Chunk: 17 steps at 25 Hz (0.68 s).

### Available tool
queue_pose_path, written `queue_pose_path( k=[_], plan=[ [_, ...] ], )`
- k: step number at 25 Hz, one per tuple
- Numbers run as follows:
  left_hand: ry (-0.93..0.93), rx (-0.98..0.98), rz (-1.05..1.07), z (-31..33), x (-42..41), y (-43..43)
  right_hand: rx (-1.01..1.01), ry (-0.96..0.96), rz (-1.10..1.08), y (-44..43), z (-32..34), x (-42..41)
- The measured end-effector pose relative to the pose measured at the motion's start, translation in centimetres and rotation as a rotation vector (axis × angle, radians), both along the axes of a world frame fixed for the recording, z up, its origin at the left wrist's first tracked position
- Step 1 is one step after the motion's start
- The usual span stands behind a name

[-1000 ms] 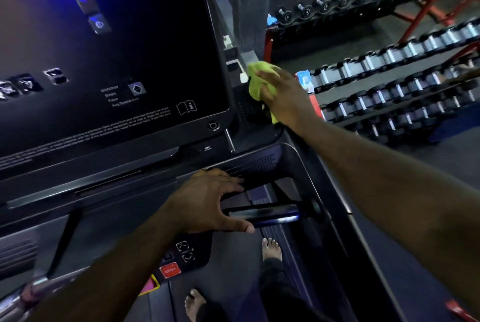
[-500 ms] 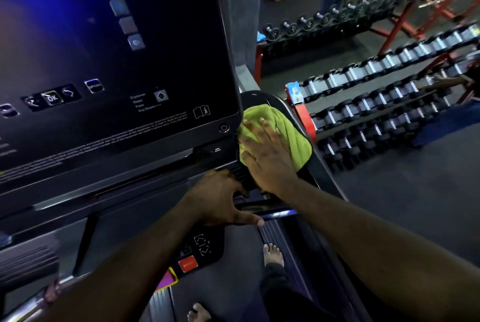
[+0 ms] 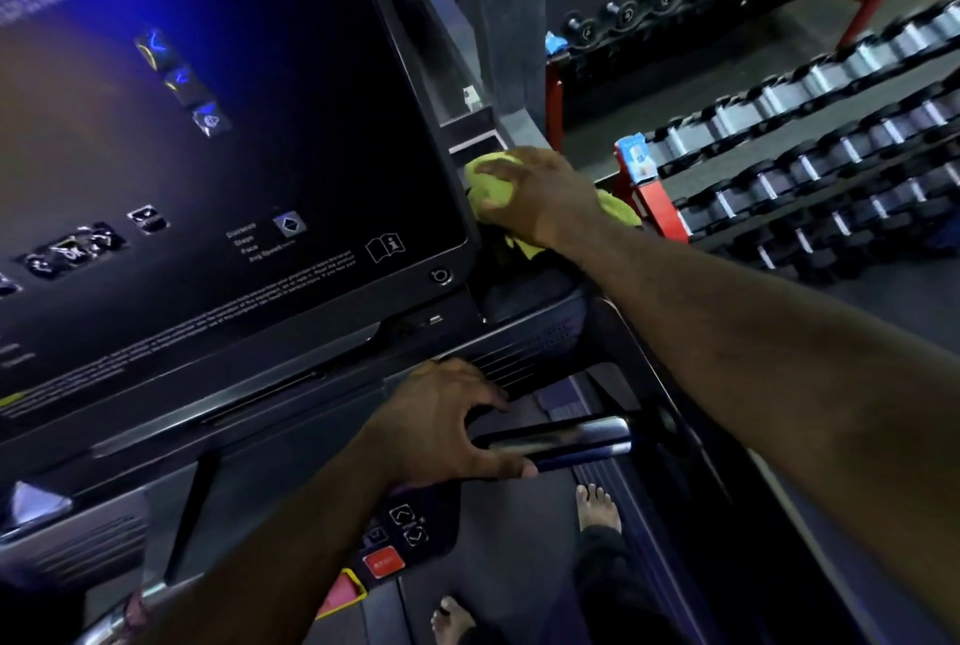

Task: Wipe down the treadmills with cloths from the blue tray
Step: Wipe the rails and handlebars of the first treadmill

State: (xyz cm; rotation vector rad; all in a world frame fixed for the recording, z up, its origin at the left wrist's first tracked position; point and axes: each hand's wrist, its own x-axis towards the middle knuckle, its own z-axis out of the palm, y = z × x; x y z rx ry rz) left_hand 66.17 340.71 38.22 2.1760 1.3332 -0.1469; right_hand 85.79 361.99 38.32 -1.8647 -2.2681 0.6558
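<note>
Right hand (image 3: pixel 535 197): closed over the yellow-green cloth (image 3: pixel 485 187); the fingers curl over the bunched part and press it to the right edge of the screen (image 3: pixel 234 124).
Right arm: stretched forward and up from the lower right corner, nearly straight; the back of the hand faces the camera and the knuckles point to the left.
Left hand (image 3: pixel 441 426): it holds nothing. The fingers are spread and bent, with their tips on the lower ledge of the treadmill (image 3: pixel 260 462) console, and the thumb lies along the underside of the grip bar (image 3: pixel 566 436).
Left arm: comes up from the bottom left, bent a little at the wrist, palm down.
Cloth, place: at the lower right corner of the screen, between the screen frame and the side rail, mostly under the right hand.
Cloth, direction: crumpled; its long axis runs from the screen edge at upper left to lower right, where one end shows past the wrist, and one fold hangs under the palm.
Below: a red stop button (image 3: pixel 384 563) and two bare feet (image 3: pixel 597 506) on the belt (image 3: pixel 498 540).
Right side: dumbbell racks (image 3: pixel 831 135) on the floor.
</note>
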Motion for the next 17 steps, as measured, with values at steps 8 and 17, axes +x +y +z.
queue_pose_path(
  k=[8,17],
  plan=[
    [-0.027,-0.022,0.049,-0.9,-0.6,0.3,0.031,0.167,-0.261,-9.2,-0.6,7.0],
    [0.240,0.104,-0.321,1.8,0.5,-0.2,0.051,0.013,-0.475,-25.8,-0.6,8.9]
  ],
)
